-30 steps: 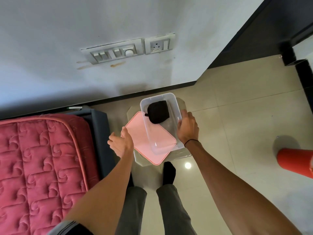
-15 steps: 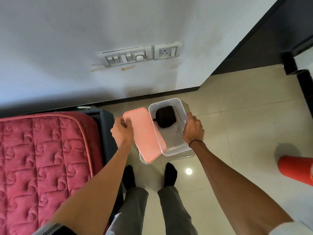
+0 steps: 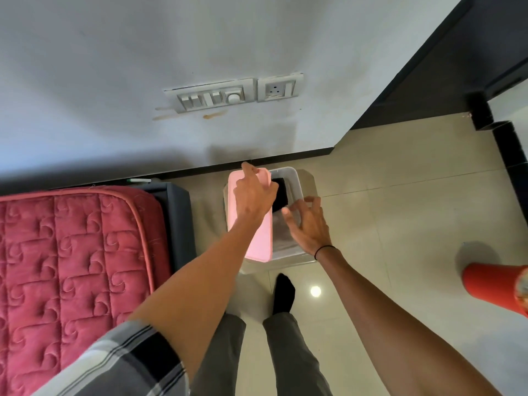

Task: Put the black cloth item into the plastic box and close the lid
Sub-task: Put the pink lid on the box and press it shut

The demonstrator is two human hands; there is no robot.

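Note:
A clear plastic box (image 3: 294, 181) stands on a small stool in front of me. The black cloth item (image 3: 281, 195) lies inside it at the far end. My left hand (image 3: 253, 195) grips the pink lid (image 3: 258, 241), which lies lengthwise over the box's left half and partly covers the cloth. My right hand (image 3: 307, 224) hovers over the box's right rim with fingers spread and holds nothing.
A red quilted mattress (image 3: 71, 267) on a dark frame sits at the left. The wall with a switch panel (image 3: 211, 97) is right behind the stool. A red object (image 3: 495, 287) lies on the tiled floor at the right. My feet stand below the stool.
My left hand has carried the pink lid from the left of the box to over its left half. My right hand has let go of the box's right side and opened.

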